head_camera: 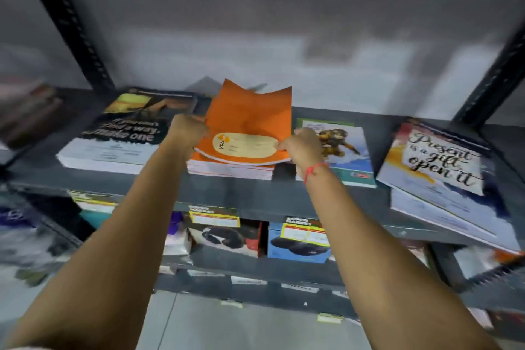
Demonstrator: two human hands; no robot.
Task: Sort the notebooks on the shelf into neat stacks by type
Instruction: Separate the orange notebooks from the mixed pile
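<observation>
Both hands pinch the thin floppy orange paper notebook (250, 128): left hand (187, 131) on its left edge, right hand (305, 143) on its right. It sags directly above the matching orange stack (230, 169) on the grey metal shelf (199, 190), long axis front-to-back; both hands equally near.

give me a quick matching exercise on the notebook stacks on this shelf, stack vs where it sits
Things:
1. orange notebook
2. "make one" stack
3. "Present is a gift" stack
4. robot-cover notebook

Places or states:
A. far right, askew, overhanging the shelf edge
B. leftmost stack
C. held by the left hand and right hand over the orange pile
D. just right of the orange pile

Pairs: 1-C, 2-B, 3-A, 4-D
</observation>
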